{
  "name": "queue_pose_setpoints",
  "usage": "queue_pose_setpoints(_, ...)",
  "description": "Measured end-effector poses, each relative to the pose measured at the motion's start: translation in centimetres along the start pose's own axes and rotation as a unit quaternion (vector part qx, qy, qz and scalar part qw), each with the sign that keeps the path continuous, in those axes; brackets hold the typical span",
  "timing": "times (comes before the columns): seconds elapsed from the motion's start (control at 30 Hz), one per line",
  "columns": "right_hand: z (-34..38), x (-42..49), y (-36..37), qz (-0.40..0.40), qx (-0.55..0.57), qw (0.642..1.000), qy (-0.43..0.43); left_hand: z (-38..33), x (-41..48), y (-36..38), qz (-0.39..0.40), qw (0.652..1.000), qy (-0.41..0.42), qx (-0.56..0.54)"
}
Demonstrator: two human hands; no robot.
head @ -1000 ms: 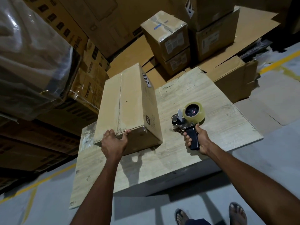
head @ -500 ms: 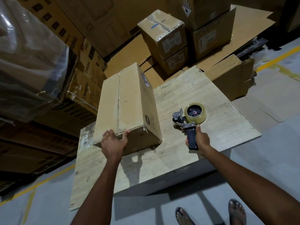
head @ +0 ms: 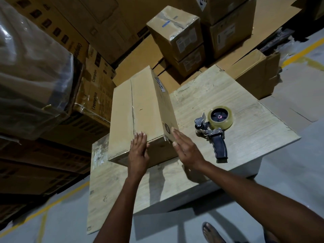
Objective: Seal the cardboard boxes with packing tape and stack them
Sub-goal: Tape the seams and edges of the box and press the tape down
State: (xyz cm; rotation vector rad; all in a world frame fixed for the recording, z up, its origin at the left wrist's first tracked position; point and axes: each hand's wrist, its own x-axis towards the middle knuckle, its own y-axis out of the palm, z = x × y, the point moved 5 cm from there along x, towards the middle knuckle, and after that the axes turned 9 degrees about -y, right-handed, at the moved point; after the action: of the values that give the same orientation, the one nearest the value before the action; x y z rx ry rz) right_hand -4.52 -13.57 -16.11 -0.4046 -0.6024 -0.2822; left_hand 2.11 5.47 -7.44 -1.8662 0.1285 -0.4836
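Centre frame: left hand [head: 138, 151] flat on cardboard box [head: 140, 113]; right hand [head: 187, 148] open beside box corner; tape dispenser [head: 214, 128] lies free on wooden table [head: 245, 120].

bare table [head: 245, 123] right, tape dispenser [head: 214, 128] there

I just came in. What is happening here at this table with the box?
A person is handling a long cardboard box on a wooden table. The left hand rests on its near top edge, and the right hand, fingers straight, touches its right side near the corner. The tape dispenser lies beside it on the table, in neither hand.
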Motion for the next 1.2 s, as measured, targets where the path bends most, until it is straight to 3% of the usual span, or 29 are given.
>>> queue_pose_setpoints(0.1,0.7,1.6,2.0,0.017,0.012,0.998,-0.062,0.5,0.0,0.0,-0.006,1.0,0.009,-0.006)
queue_pose_setpoints(0.23,0.3,0.8,3.4,0.023,0.009,0.997,-0.071,0.8,0.2,0.2,-0.016,0.999,0.03,0.002)
queue_pose_setpoints(0.37,-1.1,-0.6,2.7,0.048,-0.059,0.992,-0.1,1.5,0.4,0.5,-0.028,0.998,0.057,0.007)
queue_pose_setpoints(0.43,-1.1,-0.7,1.3,0.001,-0.085,0.99,-0.114,1.3,0.3,0.5,-0.041,0.997,0.061,-0.005)
queue_pose_setpoints(0.57,0.4,0.6,-1.1,-0.138,-0.047,0.989,-0.024,1.0,0.2,0.7,-0.056,0.997,0.053,-0.019)
queue_pose_setpoints(0.7,1.7,2.2,-1.2,-0.126,0.004,0.99,0.058,1.0,0.2,0.8,-0.055,0.997,0.045,-0.021)
queue_pose_setpoints(1.0,2.5,2.7,-0.1,-0.114,0.077,0.979,0.148,0.9,0.2,0.8,-0.046,0.998,0.029,-0.021)
queue_pose_setpoints(1.2,2.5,2.4,0.0,-0.115,0.082,0.978,0.151,0.9,0.3,0.7,-0.033,0.999,0.02,-0.021)
